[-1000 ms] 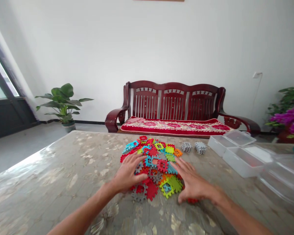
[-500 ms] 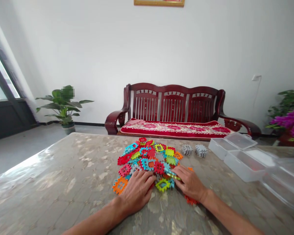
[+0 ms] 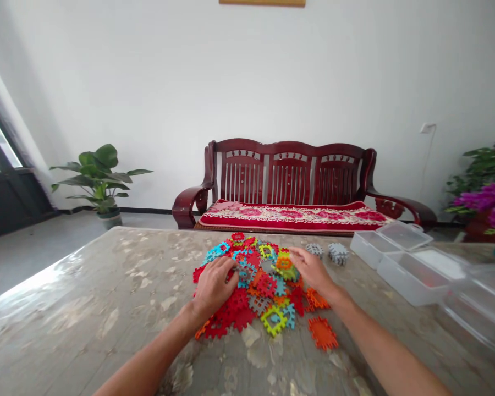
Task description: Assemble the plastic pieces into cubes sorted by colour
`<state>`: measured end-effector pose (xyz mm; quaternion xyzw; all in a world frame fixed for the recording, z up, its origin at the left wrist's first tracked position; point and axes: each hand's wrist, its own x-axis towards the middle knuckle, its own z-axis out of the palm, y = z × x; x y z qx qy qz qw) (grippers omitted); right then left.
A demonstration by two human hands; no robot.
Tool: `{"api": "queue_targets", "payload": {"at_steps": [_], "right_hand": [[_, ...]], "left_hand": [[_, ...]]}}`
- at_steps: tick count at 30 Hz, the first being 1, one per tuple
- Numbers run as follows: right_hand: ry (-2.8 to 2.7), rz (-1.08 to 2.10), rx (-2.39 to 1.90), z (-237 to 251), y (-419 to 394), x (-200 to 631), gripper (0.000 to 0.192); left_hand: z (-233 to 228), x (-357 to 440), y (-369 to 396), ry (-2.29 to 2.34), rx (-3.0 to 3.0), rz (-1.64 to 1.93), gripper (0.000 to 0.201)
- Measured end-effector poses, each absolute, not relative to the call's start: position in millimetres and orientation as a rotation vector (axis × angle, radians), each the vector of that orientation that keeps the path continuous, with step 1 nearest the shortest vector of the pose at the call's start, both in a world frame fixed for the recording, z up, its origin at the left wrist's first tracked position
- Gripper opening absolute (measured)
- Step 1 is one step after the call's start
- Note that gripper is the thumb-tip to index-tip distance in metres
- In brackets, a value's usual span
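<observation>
Lots of bright puzzle tiles [image 3: 259, 278] in a loose heap, in the middle of the table [image 3: 86, 308], red and blue and green and orange and grey all mixed up. Left hand [image 3: 213, 285] down on the left side of the heap, fingers curled onto the red and blue bits; hard to tell if pinching one or just pressing. Right hand [image 3: 311, 268] on the far right side of the heap, fingers bent over a green and orange tile, maybe nipping it, not sure. One orange tile [image 3: 323, 333] lying alone, just beside the heap on the near side. Two little grey cubes [image 3: 329, 251] built from the same bits, just past the right hand. Clear boxes [image 3: 400, 258] off to the right, lids open. Red wooden bench [image 3: 291, 190] behind the table. Probably light, thin and stiff, with bumpy toothed edges and a hole in the middle. Likely slidey on the shiny top and quick to snag on each other. Best picked up by pinching an edge, or by hooking a finger through the hole.
</observation>
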<state>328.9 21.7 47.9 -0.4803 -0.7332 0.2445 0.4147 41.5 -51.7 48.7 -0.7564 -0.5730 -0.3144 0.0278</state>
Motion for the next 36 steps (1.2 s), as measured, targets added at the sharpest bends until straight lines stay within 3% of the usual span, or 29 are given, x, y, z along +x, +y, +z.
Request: {"api": "queue_targets", "payload": {"at_steps": [5, 16, 25, 31, 36], "right_hand": [[-1.691, 0.527, -1.367, 25.2, 23.3, 362.0, 0.043], [-1.539, 0.653, -1.303, -19.1, 24.9, 353.6, 0.044], [-1.493, 0.814, -1.246, -5.8, 12.0, 351.2, 0.041], [-1.449, 0.875, -1.257, -6.6, 13.0, 353.6, 0.037], [-1.449, 0.883, -1.272, -10.0, 13.9, 355.4, 0.035]], "left_hand": [[34.1, 17.1, -31.1, -2.23, -2.179, -1.104, 0.028], [13.1, -35.3, -14.0, -2.562, -1.855, -1.479, 0.046], [5.5, -36.5, -25.8, -2.412, -1.661, -1.792, 0.047], [21.5, -27.4, -34.6, -1.945, -2.239, -1.469, 0.04], [35.1, -26.7, -39.7, -1.957, -2.469, -0.952, 0.031]]}}
